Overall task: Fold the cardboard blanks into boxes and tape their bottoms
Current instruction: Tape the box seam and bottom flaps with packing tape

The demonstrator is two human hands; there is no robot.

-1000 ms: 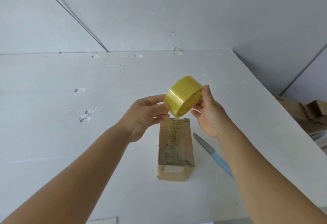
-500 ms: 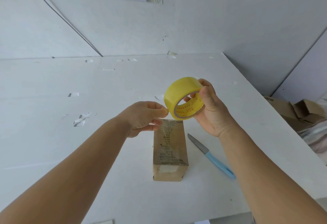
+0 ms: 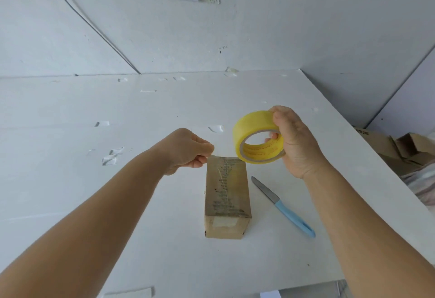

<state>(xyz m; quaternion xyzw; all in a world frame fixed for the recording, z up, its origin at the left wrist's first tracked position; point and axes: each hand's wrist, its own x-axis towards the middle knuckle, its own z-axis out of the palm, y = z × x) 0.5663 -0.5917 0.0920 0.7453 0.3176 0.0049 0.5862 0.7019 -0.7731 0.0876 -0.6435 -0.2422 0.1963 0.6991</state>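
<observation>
A long brown cardboard box [image 3: 226,200] lies on the white table [image 3: 70,180], its near end closed with tape. My right hand [image 3: 294,142] grips a yellow tape roll [image 3: 257,136] above the box's far right corner, fingers through the core. My left hand [image 3: 188,149] hovers at the box's far left corner, thumb and fingers pinched on the free end of the clear tape. A strip of clear tape stretches between the two hands over the box's far end.
A knife with a light blue handle [image 3: 283,206] lies on the table just right of the box. Folded cardboard pieces [image 3: 400,149] are piled beyond the table's right edge. Torn tape scraps [image 3: 110,156] stick to the table at left. A wall stands behind.
My hands have moved apart: the left drew the tape end to the left and down, the right carried the roll to the right. The pulled strip is longer.
</observation>
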